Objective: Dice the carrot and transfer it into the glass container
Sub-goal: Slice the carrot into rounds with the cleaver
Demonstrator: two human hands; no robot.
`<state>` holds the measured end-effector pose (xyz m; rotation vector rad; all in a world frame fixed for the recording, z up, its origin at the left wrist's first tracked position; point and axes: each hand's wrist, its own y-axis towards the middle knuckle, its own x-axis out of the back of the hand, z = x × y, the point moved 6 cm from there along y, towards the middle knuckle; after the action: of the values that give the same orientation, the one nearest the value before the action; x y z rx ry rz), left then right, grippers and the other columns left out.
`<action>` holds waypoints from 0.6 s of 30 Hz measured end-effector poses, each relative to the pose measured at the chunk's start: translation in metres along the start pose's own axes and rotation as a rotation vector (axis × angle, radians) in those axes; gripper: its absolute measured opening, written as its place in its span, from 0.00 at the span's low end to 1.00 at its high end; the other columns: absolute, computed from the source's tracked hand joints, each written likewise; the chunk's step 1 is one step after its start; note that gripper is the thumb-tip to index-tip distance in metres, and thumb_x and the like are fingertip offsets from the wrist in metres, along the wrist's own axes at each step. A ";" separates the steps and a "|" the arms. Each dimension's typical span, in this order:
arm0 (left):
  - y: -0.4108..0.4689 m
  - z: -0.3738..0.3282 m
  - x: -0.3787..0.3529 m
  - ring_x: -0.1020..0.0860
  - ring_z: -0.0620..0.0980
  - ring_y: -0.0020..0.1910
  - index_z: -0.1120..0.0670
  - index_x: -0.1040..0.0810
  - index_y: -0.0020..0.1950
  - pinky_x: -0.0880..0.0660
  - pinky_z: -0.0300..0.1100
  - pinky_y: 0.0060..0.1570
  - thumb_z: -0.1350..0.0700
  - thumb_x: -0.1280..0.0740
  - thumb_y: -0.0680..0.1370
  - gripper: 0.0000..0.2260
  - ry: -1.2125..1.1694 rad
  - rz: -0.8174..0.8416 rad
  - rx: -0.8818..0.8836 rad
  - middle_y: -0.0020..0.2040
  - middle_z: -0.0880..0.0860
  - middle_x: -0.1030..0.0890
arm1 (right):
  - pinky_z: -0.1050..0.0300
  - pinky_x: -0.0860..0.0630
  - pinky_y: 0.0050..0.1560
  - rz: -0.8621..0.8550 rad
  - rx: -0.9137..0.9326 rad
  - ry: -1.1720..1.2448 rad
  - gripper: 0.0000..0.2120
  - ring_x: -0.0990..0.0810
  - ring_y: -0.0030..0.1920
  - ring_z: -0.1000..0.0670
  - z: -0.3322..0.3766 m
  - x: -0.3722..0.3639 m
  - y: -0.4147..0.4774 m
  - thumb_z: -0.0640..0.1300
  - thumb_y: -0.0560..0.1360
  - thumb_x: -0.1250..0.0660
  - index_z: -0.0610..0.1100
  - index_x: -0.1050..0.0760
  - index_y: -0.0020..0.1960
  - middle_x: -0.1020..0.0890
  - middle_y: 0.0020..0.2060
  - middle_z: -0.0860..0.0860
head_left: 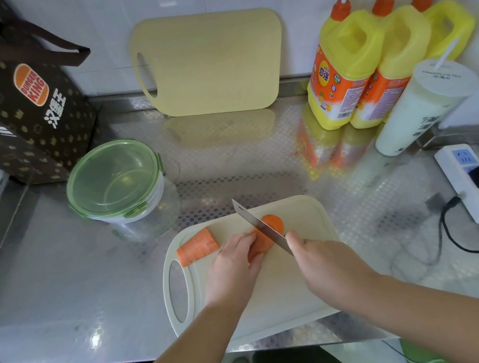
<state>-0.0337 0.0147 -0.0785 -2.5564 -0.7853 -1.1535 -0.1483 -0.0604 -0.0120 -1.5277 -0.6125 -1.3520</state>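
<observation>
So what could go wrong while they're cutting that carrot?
The left hand holds the carrot piece with its fingertips right beside the knife, so a slip could nick them. That piece looks rounded and might roll under the blade, which the right hand drives. The glass container still has its green lid on, so nothing can go in until it's opened.
</observation>
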 end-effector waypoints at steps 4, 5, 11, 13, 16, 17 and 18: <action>0.000 0.000 0.000 0.23 0.49 0.54 0.55 0.21 0.59 0.26 0.42 0.51 0.55 0.31 0.75 0.13 0.006 -0.004 0.002 0.56 0.48 0.21 | 0.61 0.43 0.26 0.015 -0.014 0.001 0.24 0.30 0.36 0.47 -0.001 -0.001 0.003 0.31 0.76 0.47 0.41 0.45 0.71 0.27 0.41 0.49; 0.000 0.000 0.000 0.23 0.49 0.54 0.54 0.21 0.60 0.27 0.41 0.51 0.55 0.31 0.76 0.13 0.006 -0.002 0.003 0.56 0.48 0.21 | 0.60 0.41 0.26 0.012 -0.015 0.014 0.25 0.29 0.36 0.48 -0.002 -0.001 0.003 0.31 0.76 0.47 0.41 0.46 0.72 0.25 0.43 0.48; 0.000 0.002 0.000 0.23 0.49 0.54 0.54 0.22 0.61 0.27 0.40 0.51 0.54 0.32 0.76 0.14 0.013 0.010 0.017 0.58 0.48 0.21 | 0.57 0.28 0.38 0.038 -0.006 0.039 0.26 0.19 0.45 0.48 0.000 -0.006 0.005 0.33 0.78 0.46 0.41 0.48 0.74 0.22 0.49 0.48; 0.001 0.002 0.000 0.23 0.49 0.53 0.54 0.22 0.60 0.26 0.41 0.51 0.55 0.32 0.76 0.13 0.007 0.009 0.015 0.57 0.48 0.21 | 0.57 0.30 0.38 0.062 -0.022 0.053 0.29 0.20 0.46 0.48 -0.001 -0.010 0.009 0.32 0.77 0.46 0.42 0.51 0.75 0.22 0.49 0.47; 0.001 0.003 -0.002 0.22 0.50 0.52 0.54 0.22 0.60 0.26 0.42 0.50 0.55 0.31 0.76 0.13 0.019 0.010 0.018 0.56 0.49 0.21 | 0.55 0.31 0.38 0.113 -0.039 0.050 0.30 0.23 0.42 0.47 -0.003 -0.021 0.017 0.32 0.77 0.45 0.42 0.52 0.76 0.22 0.49 0.47; 0.001 0.004 -0.002 0.22 0.51 0.52 0.55 0.22 0.60 0.26 0.43 0.49 0.55 0.31 0.75 0.14 0.024 0.010 0.023 0.56 0.50 0.21 | 0.55 0.32 0.37 0.123 -0.042 0.051 0.29 0.24 0.40 0.47 -0.003 -0.023 0.018 0.32 0.77 0.45 0.41 0.51 0.75 0.22 0.48 0.47; 0.000 0.004 -0.002 0.22 0.52 0.52 0.55 0.22 0.60 0.26 0.43 0.49 0.56 0.31 0.75 0.14 0.025 0.010 0.025 0.56 0.51 0.21 | 0.55 0.33 0.36 0.127 -0.047 0.048 0.28 0.26 0.39 0.47 -0.002 -0.025 0.019 0.32 0.77 0.45 0.41 0.49 0.75 0.23 0.47 0.47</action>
<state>-0.0320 0.0153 -0.0825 -2.5180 -0.7746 -1.1636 -0.1395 -0.0643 -0.0416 -1.5405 -0.4489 -1.3105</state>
